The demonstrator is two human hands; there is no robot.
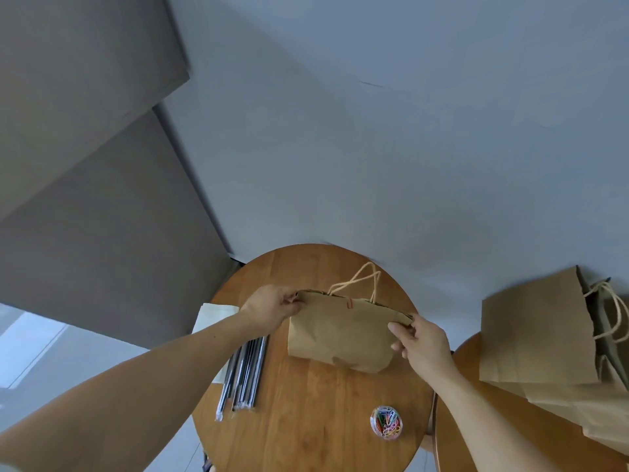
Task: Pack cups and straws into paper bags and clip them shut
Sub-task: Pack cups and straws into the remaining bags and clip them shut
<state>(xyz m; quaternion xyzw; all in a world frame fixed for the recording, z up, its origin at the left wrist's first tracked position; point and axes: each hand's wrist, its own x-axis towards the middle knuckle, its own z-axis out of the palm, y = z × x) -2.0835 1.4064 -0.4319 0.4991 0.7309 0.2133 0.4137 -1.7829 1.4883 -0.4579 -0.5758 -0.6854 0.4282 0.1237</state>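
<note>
Head view: a brown paper bag stands above the middle of a round wooden desk, its mouth pressed flat and its twine handles sticking up behind the top edge. The left hand pinches the bag's upper left corner between thumb and fingers. The right hand pinches the upper right corner in the same way. The hands are well apart, one at each end of the flattened mouth. A red paper clip sits on the top edge, near the handles.

A bundle of wrapped straws lies on the left part of the desk, just beside the bag, partly over a pale flat sheet at the desk's edge. A round clear tub of coloured paper clips stands nearer the person, below the right hand. To the right, a pile of brown paper bags with twine handles lies on a second wooden desk.
</note>
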